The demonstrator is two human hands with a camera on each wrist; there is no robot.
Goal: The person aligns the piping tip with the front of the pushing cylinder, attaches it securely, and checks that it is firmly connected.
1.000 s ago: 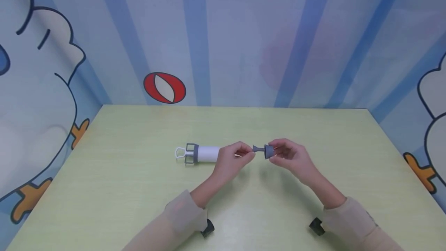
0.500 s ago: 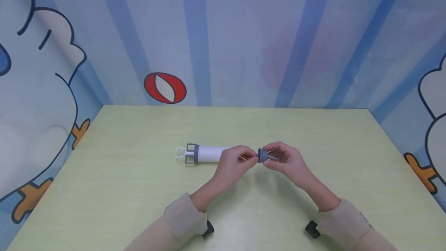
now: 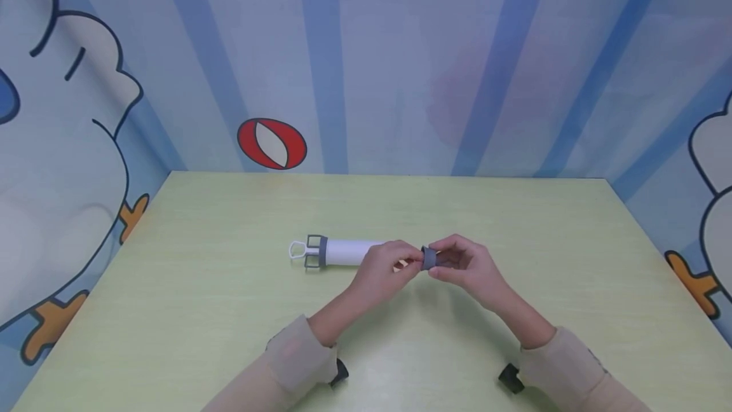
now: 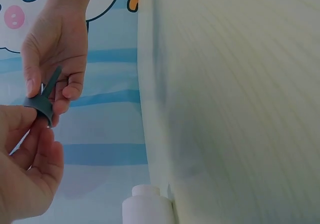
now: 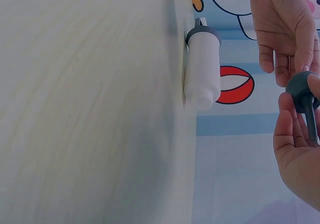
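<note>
Between both hands, above the table, is a grey ring-shaped screw cap [image 3: 429, 258] with a thin grey nozzle [image 5: 311, 119] through it. My right hand [image 3: 471, 269] grips the cap's rim between thumb and fingers, and the nozzle's stem points back toward that palm. From the open side of the cap, my left hand's [image 3: 383, 272] fingertips pinch at the nozzle's base, which is mostly hidden. A white tube [image 3: 350, 253] with a grey collar and a white loop handle, resembling an icing gun, lies behind the left hand, which covers its right end in the head view.
The pale green table [image 3: 246, 329] spreads around the hands. A blue striped backdrop [image 3: 394, 68] with cartoon figures rises behind and at both sides. The tube's uncovered white neck [image 4: 146, 190] shows in the left wrist view.
My right hand has slid the cap leftward over the nozzle, so the stem now passes through it. The left hand has shifted slightly right. The white tube has stayed in place.
</note>
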